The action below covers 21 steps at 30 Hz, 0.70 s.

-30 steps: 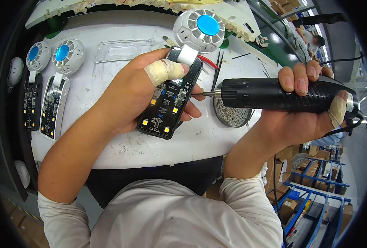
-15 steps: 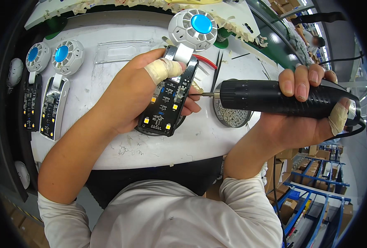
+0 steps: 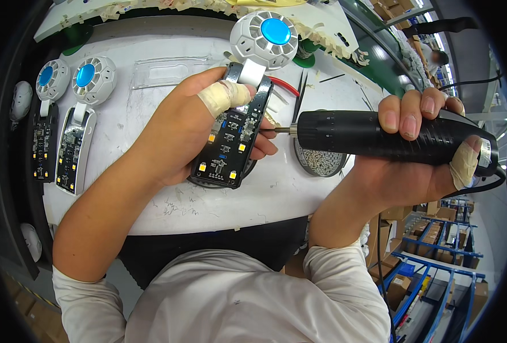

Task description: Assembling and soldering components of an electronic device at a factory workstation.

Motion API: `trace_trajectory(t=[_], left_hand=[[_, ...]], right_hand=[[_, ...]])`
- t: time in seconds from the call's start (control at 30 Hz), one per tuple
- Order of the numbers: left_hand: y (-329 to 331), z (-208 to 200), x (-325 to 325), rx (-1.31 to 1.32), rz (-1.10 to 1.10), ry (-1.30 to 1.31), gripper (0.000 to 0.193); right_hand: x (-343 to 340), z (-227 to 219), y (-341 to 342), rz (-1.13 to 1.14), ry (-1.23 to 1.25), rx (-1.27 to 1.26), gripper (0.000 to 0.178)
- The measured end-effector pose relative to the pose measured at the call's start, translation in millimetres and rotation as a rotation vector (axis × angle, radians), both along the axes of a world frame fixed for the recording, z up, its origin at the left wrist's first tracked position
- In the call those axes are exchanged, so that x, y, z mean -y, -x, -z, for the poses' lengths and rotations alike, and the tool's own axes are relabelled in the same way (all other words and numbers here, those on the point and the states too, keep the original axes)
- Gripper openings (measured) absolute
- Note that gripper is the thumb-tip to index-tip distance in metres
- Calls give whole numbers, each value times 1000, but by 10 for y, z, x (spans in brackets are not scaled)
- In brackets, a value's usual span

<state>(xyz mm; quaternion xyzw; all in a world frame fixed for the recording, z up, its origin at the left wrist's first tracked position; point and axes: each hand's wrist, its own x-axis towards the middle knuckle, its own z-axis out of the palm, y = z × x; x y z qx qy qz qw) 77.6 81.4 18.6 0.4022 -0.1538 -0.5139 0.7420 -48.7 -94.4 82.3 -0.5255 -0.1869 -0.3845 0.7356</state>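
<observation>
My left hand (image 3: 193, 117), its thumb wrapped in tape, is closed around a device with a black circuit board (image 3: 225, 150) and a round white vented head with a blue centre (image 3: 275, 32). The board tilts, its head pointing away from me. In my right hand (image 3: 408, 134) lies a black electric screwdriver (image 3: 350, 136), held level with its bit pointing left. The bit reaches the right edge of the device near my left fingertips; its very tip is hard to make out. Tape also covers my right thumb. Behind the screwdriver sits a round dish of small screws (image 3: 321, 162).
Two similar devices (image 3: 73, 143) (image 3: 43, 140) lie at the left of the white table (image 3: 168, 208). A clear plastic tray (image 3: 170, 72) lies farther back. Red-handled pliers (image 3: 285, 84) and dark thin tools (image 3: 300, 94) rest behind my hands. Shelves with boxes (image 3: 430, 251) stand at the right.
The screwdriver and my right hand have shifted slightly left, toward the device. The device's white head has moved a little to the left. My left hand keeps its hold.
</observation>
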Motion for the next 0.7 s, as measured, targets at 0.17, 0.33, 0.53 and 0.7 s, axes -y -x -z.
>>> trace_trajectory(t=[0.17,0.33,0.53,0.7], left_hand=[[17,-35,3,50,-11,-19,31],[25,-49,-4,78,-11,-24,30],[-10,14,2,219,-150,-11,25],[-16,55,59,328,-341,-82,26]], right_hand=[[7,-3,4,12,11,-11,46],[-23,-13,-2,22,-11,-17,46],[-66,-101,103,120,-34,8,46],[-267,-109,164,48,-26,136,48]])
